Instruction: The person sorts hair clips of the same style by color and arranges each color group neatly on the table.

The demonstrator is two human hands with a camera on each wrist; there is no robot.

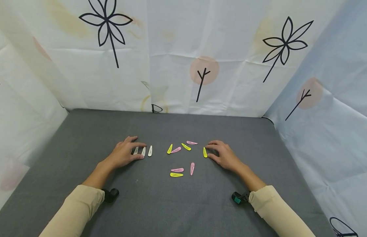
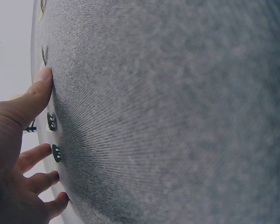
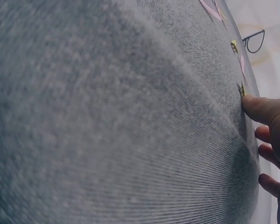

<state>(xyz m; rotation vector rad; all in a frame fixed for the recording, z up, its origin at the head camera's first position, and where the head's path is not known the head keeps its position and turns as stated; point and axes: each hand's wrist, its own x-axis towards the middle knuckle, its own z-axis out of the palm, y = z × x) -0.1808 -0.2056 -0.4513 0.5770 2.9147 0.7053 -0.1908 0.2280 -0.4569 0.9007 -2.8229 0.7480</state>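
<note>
Snap hair clips lie on the grey table. My left hand (image 1: pixel 123 152) has thumb and index finger at the two ends of a white hair clip (image 1: pixel 143 151), pinching it at the surface. Another white clip (image 1: pixel 136 150) shows inside the curve of that hand, and a third white clip (image 1: pixel 150 151) lies just right of it. In the left wrist view two clips, one of them a dark-ended clip (image 2: pixel 52 121), sit between thumb and fingers. My right hand (image 1: pixel 224 156) holds a yellow hair clip (image 1: pixel 205 152) by thumb and index fingertips; the thumb (image 3: pixel 259 107) hides part of it.
Between the hands lie several pink and yellow clips: a pink clip (image 1: pixel 191 143) and yellow clip (image 1: pixel 186 146) farther back, a pink clip (image 1: pixel 192 169) and yellow clip (image 1: pixel 176 174) nearer. Patterned white cloth (image 1: pixel 171 39) walls the table (image 1: pixel 159 210) at back and sides.
</note>
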